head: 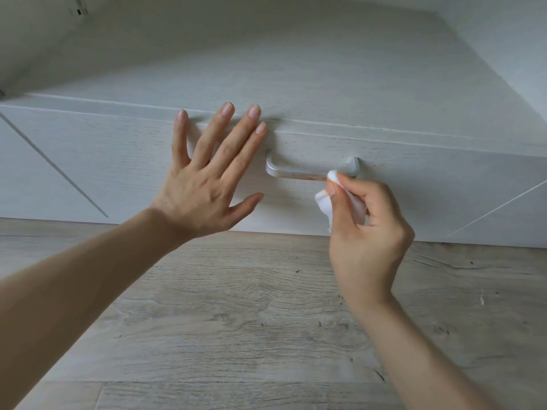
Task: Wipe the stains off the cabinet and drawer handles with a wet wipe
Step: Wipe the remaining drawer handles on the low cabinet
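A silver bar handle (299, 173) is fixed to the pale wood-grain drawer front (133, 167). Orange-brown stains streak the bar's middle and right part. My right hand (367, 229) pinches a crumpled white wet wipe (324, 202) between thumb and fingers, and the wipe's tip touches the bar near its right post. My left hand (207, 179) lies flat with spread, straight fingers on the drawer front, just left of the handle, its fingertips reaching the drawer's top edge.
The cabinet top (296, 69) stretches away above the drawer. Thin seams mark neighbouring fronts at the left (56, 167) and right (497, 211). Grey wood-look floor (236, 321) lies below the cabinet.
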`<control>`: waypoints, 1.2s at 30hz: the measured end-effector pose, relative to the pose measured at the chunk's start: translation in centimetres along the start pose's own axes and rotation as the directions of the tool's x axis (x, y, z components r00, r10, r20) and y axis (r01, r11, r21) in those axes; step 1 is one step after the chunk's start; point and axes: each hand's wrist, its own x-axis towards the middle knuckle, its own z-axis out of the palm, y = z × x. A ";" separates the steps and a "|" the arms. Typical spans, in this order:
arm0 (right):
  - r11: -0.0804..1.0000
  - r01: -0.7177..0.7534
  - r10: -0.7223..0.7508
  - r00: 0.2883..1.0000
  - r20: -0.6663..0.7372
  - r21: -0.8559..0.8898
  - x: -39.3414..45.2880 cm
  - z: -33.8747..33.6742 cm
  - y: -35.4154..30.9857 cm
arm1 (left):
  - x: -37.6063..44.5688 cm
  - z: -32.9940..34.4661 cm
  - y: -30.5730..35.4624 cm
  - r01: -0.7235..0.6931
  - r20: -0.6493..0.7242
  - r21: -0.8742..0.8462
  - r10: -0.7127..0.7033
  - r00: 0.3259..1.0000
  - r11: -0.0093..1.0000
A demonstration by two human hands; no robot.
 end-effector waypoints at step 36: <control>0.965 0.241 -0.239 0.970 0.038 -0.107 0.2 0.4 0.5 | 0.1 0.1 0.0 -0.009 -0.014 0.001 0.009 1.000 1.000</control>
